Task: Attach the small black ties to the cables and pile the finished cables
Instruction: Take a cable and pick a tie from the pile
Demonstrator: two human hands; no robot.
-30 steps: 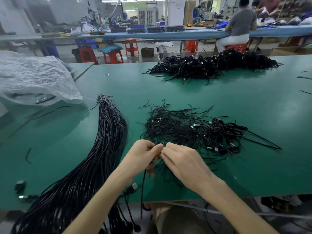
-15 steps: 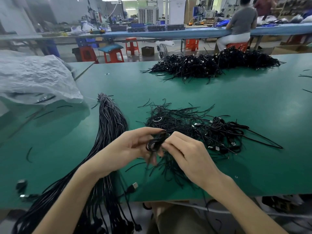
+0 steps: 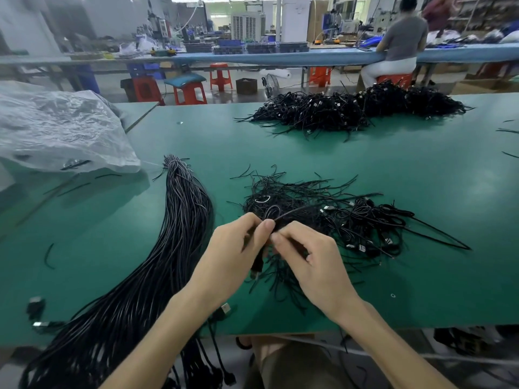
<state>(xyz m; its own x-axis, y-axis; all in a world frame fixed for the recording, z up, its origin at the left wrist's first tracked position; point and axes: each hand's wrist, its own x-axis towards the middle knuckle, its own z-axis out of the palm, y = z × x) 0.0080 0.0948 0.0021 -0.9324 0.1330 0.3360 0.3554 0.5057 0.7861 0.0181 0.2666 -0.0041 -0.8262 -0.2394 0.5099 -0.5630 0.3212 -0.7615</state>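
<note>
Over the near heap of loose ties [image 3: 304, 192], the left hand [image 3: 233, 248] gripped a coiled cable [image 3: 257, 263] while the right hand [image 3: 314, 259] pinched a thin tie [image 3: 295, 211] against it; the trick, I'd say, was squeezing the coil flat and twisting snug.

Looped black cable [image 3: 273, 213] over tie heap [image 3: 295, 189]; cable pile [image 3: 351, 110] beyond.
</note>
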